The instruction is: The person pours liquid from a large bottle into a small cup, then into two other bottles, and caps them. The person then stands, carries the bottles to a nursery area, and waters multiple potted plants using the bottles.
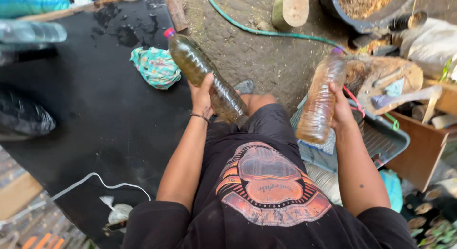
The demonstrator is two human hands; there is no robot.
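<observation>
The left hand is squeezing a clear plastic bottle of brown liquid with a red cap, and the bottle is leaning away from the grip. The right hand is gripping a second clear plastic bottle of amber liquid with a purple cap, holding it upright. Left of the left grip, a big black flat sheet is lying with a crumpled teal patterned cloth on it. Past both grips, grey rough ground is showing, a thin green hose is crossing it, and a cut log stump is standing.

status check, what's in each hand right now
Left hand gripping red-capped plastic bottle of brown liquid. Right hand gripping purple-capped plastic bottle of amber liquid. Both held apart, nothing between them.
</observation>
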